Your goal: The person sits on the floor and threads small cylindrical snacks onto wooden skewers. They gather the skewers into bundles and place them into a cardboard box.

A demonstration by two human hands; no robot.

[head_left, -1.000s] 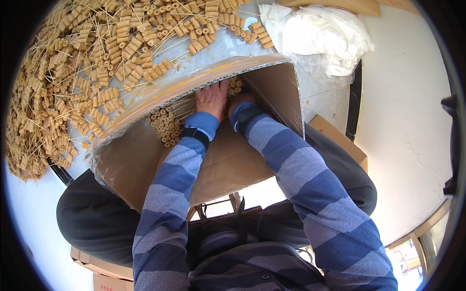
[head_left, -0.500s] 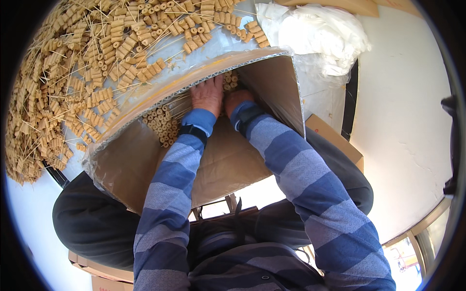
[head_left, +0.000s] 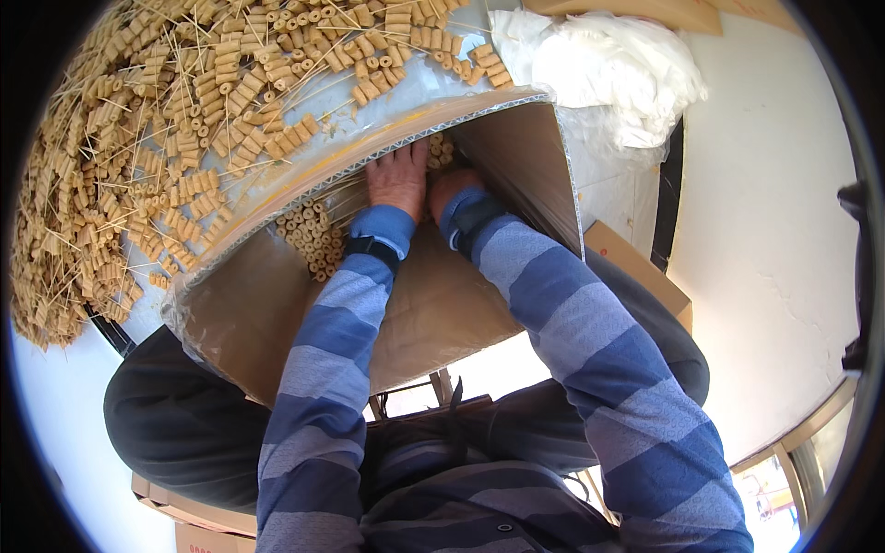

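A cardboard box [head_left: 415, 324] lined with clear plastic sits tilted open between my knees. Inside it, bundles of skewered, tube-shaped tan food pieces [head_left: 312, 238] lie at the left, their hollow ends facing up and their thin sticks running toward the middle. My left hand [head_left: 398, 184] rests on the packed skewers by the far wall, fingers stretched out, tips partly hidden near the box's far rim. Close beside it, my right hand [head_left: 452, 192] reaches down into the box next to another cluster of skewered pieces [head_left: 440, 149]; its fingers are hidden behind the wrist.
A large heap of the same skewers [head_left: 138, 147] covers the pale table beyond and left of the box. A crumpled white plastic bag [head_left: 618, 78] lies at the far right. Other cardboard boxes [head_left: 645, 272] stand beside my right knee and at lower left.
Both hands stay in the same place inside the box. The whole view has shifted very slightly.
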